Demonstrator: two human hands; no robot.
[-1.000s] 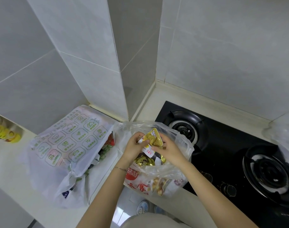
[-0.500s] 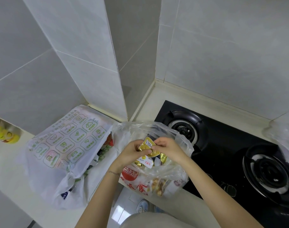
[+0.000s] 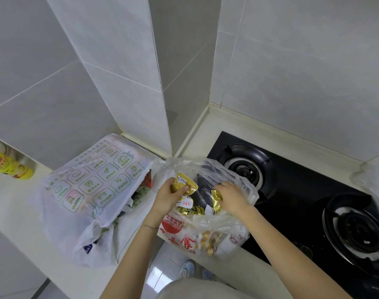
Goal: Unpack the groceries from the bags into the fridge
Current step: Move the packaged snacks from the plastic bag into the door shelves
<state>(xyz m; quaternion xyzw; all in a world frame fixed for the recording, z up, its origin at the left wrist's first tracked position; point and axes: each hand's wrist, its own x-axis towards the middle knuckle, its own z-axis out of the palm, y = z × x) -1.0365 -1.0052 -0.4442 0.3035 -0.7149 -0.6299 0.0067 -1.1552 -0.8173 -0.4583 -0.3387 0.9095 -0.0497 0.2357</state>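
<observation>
Our left grip (image 3: 168, 196) clutched gold snack packets (image 3: 182, 184) above the clear bag (image 3: 233, 221) on the bench (image 3: 16, 203); our right grip (image 3: 232, 196) pinched another gold packet (image 3: 217, 197) inside it.

Clear bag (image 3: 238, 180): sits at the counter (image 3: 11, 203) edge, open at the top, full of snack packs.
Left hand (image 3: 169, 196): over the clear bag's left side, fingers curled round a few small gold packets (image 3: 183, 184).
Right hand (image 3: 231, 196): in the clear bag's mouth, pinching a shiny gold pack (image 3: 216, 198).
Red and white pack (image 3: 175, 231): low in the clear bag, against its front wall.
White bag (image 3: 93, 184): just left of the clear bag, touching it, with green pictures.
Stove (image 3: 302, 190): black, right of the clear bag and partly under it.
Yellow bottle (image 3: 7, 166): far left of the clear bag, by the wall.
Shoes (image 3: 187, 269): on the floor, below the clear bag.
</observation>
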